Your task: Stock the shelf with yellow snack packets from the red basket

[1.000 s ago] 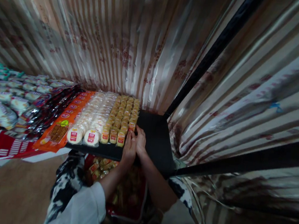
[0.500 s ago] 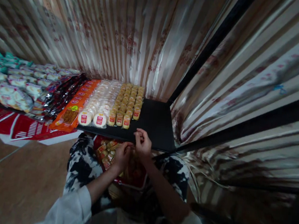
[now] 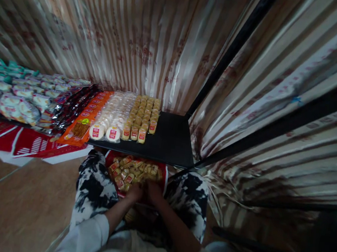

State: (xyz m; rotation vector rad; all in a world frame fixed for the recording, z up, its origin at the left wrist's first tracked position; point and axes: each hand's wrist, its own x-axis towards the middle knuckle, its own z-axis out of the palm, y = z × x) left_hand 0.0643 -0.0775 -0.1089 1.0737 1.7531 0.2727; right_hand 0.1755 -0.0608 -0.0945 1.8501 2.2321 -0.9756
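Hands low on my feed: the left hand (image 3: 134,192) and right hand (image 3: 154,190) sit side by side, close enough that I cannot tell whether they touch, both at the near edge of a red bag (image 3: 165,174). The bag rests on the lap, between knees in black-and-white trousers (image 3: 90,186). It is open at the top and holds a loose heap of small yellow packets (image 3: 133,169), lying at all angles. The fingers of both hands are down among these packets and too dark and blurred to read; I cannot tell whether either hand is curled around a packet or flat on the heap.

Just beyond the bag, a black shelf (image 3: 171,142) juts out. Its right half is bare. On its left half, more yellow packs (image 3: 144,113) stand in tidy rows running back to the curtain (image 3: 135,38), the front row short of the shelf's near edge. Touching them on the left are rows of white round packs (image 3: 112,114) with red labels. Further left lie orange packs (image 3: 81,123), then dark packs (image 3: 68,107), then white and green packs (image 3: 12,93) well apart from the hands. A red sheet (image 3: 18,144) hangs below that side, over a brown floor (image 3: 12,206). A black post (image 3: 233,48) rises from the shelf's far right corner.
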